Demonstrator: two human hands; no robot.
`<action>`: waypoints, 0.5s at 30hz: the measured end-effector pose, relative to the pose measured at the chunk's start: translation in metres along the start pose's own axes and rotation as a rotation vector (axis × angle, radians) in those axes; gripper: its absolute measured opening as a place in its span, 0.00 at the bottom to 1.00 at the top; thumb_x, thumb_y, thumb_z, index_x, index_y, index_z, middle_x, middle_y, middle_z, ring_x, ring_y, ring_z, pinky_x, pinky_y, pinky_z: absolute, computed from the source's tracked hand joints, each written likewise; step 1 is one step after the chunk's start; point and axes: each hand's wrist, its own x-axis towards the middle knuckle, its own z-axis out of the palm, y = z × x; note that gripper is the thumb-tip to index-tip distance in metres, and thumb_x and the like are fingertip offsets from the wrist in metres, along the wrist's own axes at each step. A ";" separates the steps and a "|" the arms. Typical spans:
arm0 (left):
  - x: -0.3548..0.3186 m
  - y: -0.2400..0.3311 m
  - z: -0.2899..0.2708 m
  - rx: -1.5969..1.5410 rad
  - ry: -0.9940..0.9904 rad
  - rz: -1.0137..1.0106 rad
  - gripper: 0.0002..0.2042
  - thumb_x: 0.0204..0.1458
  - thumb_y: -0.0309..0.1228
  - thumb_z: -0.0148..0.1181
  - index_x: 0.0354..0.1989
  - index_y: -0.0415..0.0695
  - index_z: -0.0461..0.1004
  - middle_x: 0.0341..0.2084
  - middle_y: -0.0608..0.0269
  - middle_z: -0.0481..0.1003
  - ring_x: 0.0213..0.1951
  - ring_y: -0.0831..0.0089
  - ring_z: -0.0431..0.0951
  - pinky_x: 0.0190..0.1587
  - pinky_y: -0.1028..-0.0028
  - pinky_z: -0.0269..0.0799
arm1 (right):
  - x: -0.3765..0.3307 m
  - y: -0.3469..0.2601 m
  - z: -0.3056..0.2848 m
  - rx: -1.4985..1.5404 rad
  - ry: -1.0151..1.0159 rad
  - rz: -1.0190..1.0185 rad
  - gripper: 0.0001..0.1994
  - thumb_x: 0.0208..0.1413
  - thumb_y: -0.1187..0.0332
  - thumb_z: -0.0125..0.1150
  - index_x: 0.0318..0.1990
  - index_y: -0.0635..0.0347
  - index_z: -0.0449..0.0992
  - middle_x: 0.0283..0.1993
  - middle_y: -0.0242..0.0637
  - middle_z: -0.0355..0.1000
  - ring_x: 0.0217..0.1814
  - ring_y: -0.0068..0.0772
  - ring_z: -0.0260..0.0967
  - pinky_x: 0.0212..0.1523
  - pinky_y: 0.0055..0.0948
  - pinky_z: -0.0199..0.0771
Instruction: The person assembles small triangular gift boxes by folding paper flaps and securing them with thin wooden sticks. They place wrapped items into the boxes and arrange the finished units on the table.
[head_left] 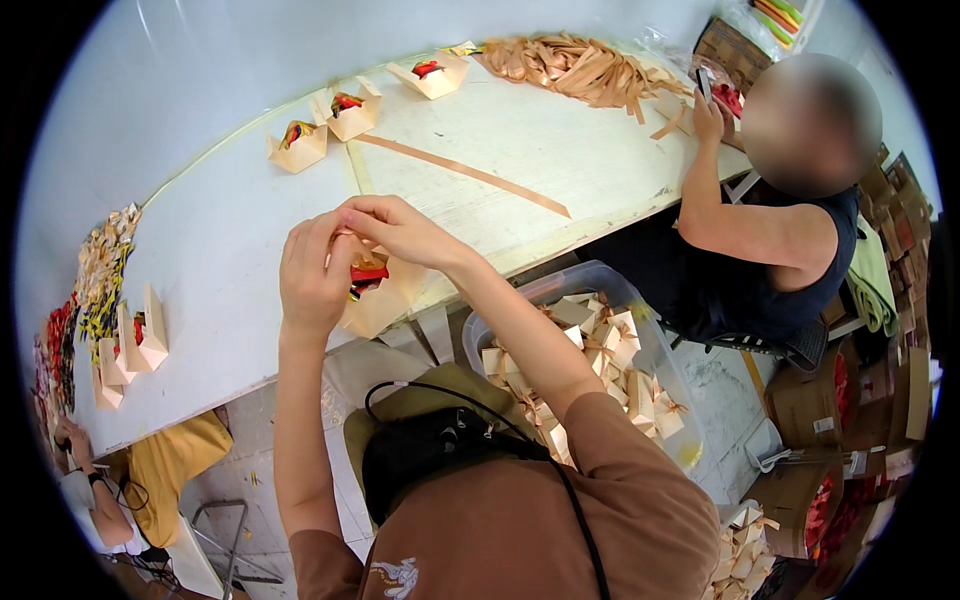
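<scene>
Over the near table edge, my left hand and my right hand meet above a cream folding paper box. Shiny red and gold wrapped pieces show in the box. My left fingers are curled at its upper left side. With fingertips pressed together, my right hand meets the left fingers; what they pinch is hidden. Beyond my hands lies a flat tan ribbon. Three open boxes with wrapped pieces stand further back, one of them a filled box.
Tan ribbons are heaped at the back. More open boxes and wrapped pieces lie left. A plastic tub of tied boxes stands by my right arm. A co-worker sits right holding a phone; another person's arm shows lower left.
</scene>
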 end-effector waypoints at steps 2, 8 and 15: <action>-0.003 -0.001 0.001 -0.005 0.013 -0.023 0.07 0.42 0.19 0.61 0.28 0.36 0.69 0.40 0.54 0.74 0.38 0.59 0.76 0.38 0.64 0.74 | 0.001 0.000 -0.001 0.058 0.019 -0.021 0.11 0.67 0.66 0.52 0.46 0.65 0.75 0.40 0.30 0.75 0.43 0.17 0.70 0.46 0.22 0.71; -0.009 -0.002 -0.001 -0.031 -0.006 -0.053 0.08 0.41 0.18 0.61 0.27 0.36 0.67 0.38 0.55 0.73 0.36 0.59 0.76 0.36 0.65 0.74 | -0.004 0.000 -0.010 0.038 0.089 -0.037 0.08 0.62 0.69 0.58 0.43 0.64 0.77 0.42 0.32 0.76 0.46 0.20 0.73 0.48 0.24 0.74; -0.010 -0.001 -0.001 -0.092 -0.024 -0.060 0.11 0.40 0.13 0.61 0.30 0.38 0.69 0.37 0.57 0.73 0.35 0.60 0.75 0.34 0.65 0.72 | -0.009 0.011 -0.018 -0.010 0.130 -0.093 0.08 0.60 0.69 0.60 0.40 0.66 0.78 0.41 0.35 0.77 0.43 0.24 0.74 0.45 0.26 0.77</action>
